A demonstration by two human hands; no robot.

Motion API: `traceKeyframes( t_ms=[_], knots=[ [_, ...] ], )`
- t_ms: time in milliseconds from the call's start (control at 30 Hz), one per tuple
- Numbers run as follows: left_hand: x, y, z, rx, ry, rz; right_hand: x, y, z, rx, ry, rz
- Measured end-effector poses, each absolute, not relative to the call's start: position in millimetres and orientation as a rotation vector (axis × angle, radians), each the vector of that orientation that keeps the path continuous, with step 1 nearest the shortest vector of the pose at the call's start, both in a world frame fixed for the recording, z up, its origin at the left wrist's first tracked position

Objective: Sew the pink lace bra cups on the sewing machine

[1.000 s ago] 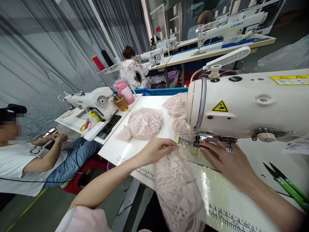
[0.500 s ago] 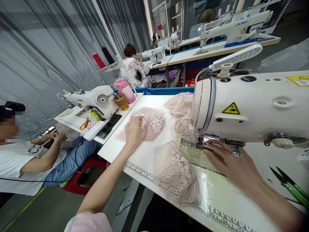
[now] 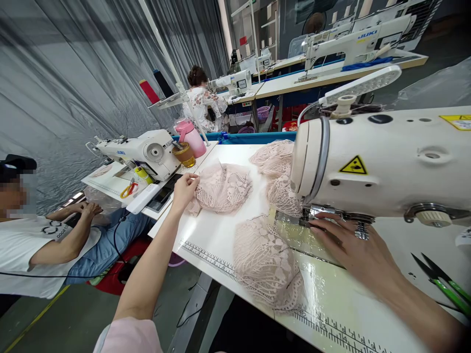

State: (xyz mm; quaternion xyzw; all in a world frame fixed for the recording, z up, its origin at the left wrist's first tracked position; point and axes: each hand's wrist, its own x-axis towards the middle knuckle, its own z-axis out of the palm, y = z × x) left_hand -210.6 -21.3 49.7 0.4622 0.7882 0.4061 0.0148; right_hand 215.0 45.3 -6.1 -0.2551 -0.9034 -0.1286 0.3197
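My left hand (image 3: 186, 190) pinches the left edge of a pale pink lace piece (image 3: 228, 189) on the white table. At the needle area of the white sewing machine (image 3: 382, 166), my right hand (image 3: 342, 240) reaches with fingers stretched out. Its fingertips touch the metal presser foot (image 3: 307, 215), and part of the hand is hidden behind the machine's metal parts. Nothing can be made out in those fingers. A pale pink lace cup (image 3: 267, 264) lies between my hands near the table's front edge. More lace cups (image 3: 274, 157) lie behind, left of the machine head, one reaching the foot.
Green-handled thread snips (image 3: 443, 282) lie at the right. Left stand another sewing machine (image 3: 143, 152), a phone (image 3: 165, 191), orange-handled scissors (image 3: 128, 189), an amber cup (image 3: 185, 154) and a pink jug (image 3: 191, 137). A seated person (image 3: 55, 240) is at the left, another farther back.
My left hand has moved left off the top of the lace piece, and its fingers have closed on the left edge. The right hand stays at the presser foot.
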Motion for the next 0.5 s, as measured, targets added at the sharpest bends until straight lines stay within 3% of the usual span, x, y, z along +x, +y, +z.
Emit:
traceKeyframes(
  t_ms=[333,500],
  knots=[
    [-179.3,-18.8,59.0,1.634,2.128,1.567,213.5,46.8,-14.9,-0.687,-2.324,-0.281],
    [-127.9,-11.3,49.8,1.929,1.860,1.370,215.4,47.9,-18.6,-0.713,-2.346,-0.309]
  ],
)
